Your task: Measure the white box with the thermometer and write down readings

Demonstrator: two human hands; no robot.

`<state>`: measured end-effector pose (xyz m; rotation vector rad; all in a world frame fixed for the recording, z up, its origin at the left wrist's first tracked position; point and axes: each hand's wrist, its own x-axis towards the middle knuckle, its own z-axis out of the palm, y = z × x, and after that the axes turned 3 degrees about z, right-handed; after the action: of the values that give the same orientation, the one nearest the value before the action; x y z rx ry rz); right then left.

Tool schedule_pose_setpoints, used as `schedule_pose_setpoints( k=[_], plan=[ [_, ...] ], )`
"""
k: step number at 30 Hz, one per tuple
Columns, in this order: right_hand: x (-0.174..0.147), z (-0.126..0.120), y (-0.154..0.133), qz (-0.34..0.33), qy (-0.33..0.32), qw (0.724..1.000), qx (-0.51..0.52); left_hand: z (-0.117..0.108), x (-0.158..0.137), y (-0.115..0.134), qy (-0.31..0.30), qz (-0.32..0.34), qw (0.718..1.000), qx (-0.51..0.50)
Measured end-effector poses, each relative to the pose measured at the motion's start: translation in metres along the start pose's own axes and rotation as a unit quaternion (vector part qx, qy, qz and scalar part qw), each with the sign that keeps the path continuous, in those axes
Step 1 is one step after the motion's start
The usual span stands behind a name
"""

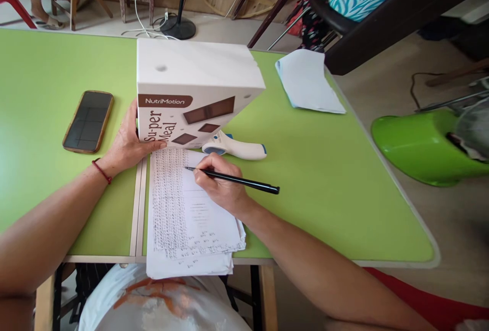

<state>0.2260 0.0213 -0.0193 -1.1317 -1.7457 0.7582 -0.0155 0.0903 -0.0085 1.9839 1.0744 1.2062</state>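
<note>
A white NutriMotion box [164,114] stands on the green table, its front towards me. My left hand [128,140] holds it at the lower left, thumb across the front and the other fingers mostly hidden at its side. Between the fingers of my right hand [221,181] is a black pen [252,183], its tip at the top sheet of a stack of paper [194,209]. Dense rows of small handwriting fill the sheet's left side. Just beyond my right hand lies a white infrared thermometer [242,148], partly hidden by the box.
A smartphone [88,121] in a brown case lies left of my left hand. Folded papers [307,81] rest at the table's far right. Beyond the right edge stands a green bin [424,147]. A metal seam [138,209] runs across the green table [328,193].
</note>
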Motion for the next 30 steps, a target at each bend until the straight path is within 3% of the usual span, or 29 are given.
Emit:
schedule_pose_setpoints(
  k=[10,30],
  plan=[
    [0.0013,-0.0020,-0.0017,0.020,-0.017,1.000,-0.012,0.0006,-0.0008,-0.0091,0.006,0.011,1.000,-0.001],
    [0.0018,-0.0023,-0.0022,0.016,-0.012,1.000,-0.011,-0.0004,0.0000,-0.0038,0.000,-0.001,1.000,-0.008]
  ],
)
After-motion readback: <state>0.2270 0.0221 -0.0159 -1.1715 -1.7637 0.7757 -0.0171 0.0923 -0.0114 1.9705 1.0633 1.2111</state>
